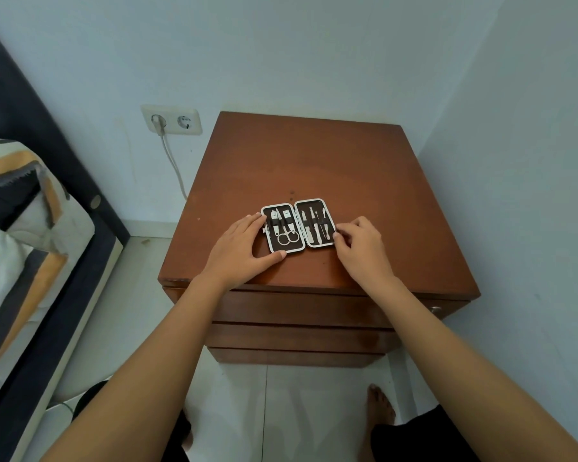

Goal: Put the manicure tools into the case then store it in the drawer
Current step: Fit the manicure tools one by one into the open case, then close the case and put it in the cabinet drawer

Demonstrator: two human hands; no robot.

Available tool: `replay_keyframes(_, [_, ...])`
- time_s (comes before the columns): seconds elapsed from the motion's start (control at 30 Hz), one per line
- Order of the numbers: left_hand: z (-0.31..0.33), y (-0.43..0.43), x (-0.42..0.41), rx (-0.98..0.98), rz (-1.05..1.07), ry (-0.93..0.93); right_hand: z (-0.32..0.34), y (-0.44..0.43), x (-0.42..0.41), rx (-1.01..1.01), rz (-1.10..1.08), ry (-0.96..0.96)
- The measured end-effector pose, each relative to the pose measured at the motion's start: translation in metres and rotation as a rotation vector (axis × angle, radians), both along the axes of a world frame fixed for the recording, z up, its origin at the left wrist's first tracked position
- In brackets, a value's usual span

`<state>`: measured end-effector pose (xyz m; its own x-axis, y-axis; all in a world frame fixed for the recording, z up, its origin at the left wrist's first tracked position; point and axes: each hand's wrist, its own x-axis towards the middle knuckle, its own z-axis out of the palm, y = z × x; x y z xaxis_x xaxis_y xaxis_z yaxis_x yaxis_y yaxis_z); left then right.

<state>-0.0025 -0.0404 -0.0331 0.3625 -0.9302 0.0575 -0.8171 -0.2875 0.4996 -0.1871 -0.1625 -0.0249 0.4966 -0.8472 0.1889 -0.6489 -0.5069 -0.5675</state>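
From the head view, your left hand [239, 246] lies flat and unclenched, fingertips and thumb touching the left edge of the case [297, 227]. Your right hand [361, 245], fingers loosely curled, touches its right edge at 3 o'clock. The case lies spread flat (tools [286, 228] strapped inside) on the nightstand [314, 161], drawers [297, 311] at 6 o'clock.

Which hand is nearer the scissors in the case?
Left. The left hand rests against the case half holding the scissors; the right hand touches the opposite half's outer edge.
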Motion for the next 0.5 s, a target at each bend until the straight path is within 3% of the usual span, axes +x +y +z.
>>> replay_keyframes(0.27, [0.005, -0.018, 0.005, 0.054, -0.044, -0.039, 0.006, -0.013, 0.013, 0.008, -0.055, 0.007])
replay_keyframes(0.5, [-0.007, -0.014, -0.028, -0.145, 0.025, -0.007, 0.037, -0.026, 0.009, -0.209, 0.145, -0.111])
